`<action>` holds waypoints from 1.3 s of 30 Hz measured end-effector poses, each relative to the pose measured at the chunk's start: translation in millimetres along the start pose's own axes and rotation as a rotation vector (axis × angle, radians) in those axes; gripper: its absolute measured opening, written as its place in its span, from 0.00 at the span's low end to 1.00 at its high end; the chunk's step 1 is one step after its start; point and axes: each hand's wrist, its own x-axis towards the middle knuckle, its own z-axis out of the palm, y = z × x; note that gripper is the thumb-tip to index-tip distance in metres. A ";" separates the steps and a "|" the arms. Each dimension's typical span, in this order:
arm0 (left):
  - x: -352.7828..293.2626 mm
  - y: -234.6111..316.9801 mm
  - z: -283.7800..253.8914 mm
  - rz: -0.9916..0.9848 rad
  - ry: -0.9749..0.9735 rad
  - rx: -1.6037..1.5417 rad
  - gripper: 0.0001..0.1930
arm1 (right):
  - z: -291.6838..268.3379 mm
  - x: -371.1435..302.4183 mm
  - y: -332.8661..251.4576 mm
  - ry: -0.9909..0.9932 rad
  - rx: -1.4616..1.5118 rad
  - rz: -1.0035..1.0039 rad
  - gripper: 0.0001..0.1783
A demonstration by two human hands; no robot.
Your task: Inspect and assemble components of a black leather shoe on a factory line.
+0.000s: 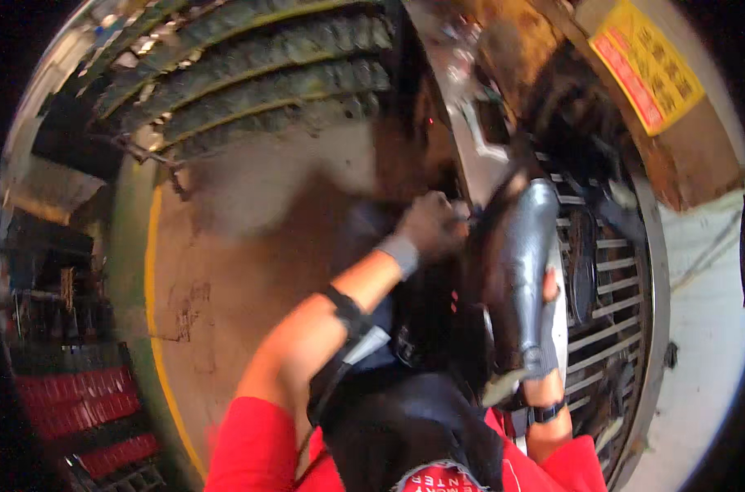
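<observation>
My left hand [431,225], in a grey-brown glove, is closed beside the dark upper end of a long work piece. What its fingers hold is blurred. The long, shiny grey piece shaped like a boot leg [524,262] stands lengthwise in front of me, right of centre. My right hand [550,284] is wrapped round its right side from beneath, fingertips showing at the edge; most of this hand is hidden behind the piece. A dark area lies between the piece and my left forearm, too dim to make out.
A slatted metal rack [610,312] with dark items runs along the right. Beyond it stands a rusty machine part [692,156] with a yellow and red sign [647,66]. Shelves of dark green items [282,61] stand ahead; red crates [85,402] lie at left by a yellow floor line [152,303].
</observation>
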 end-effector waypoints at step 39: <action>-28.1 17.5 -93.4 0.004 -0.091 -1.454 0.42 | 30.9 -10.2 38.6 -0.123 -0.083 0.276 0.50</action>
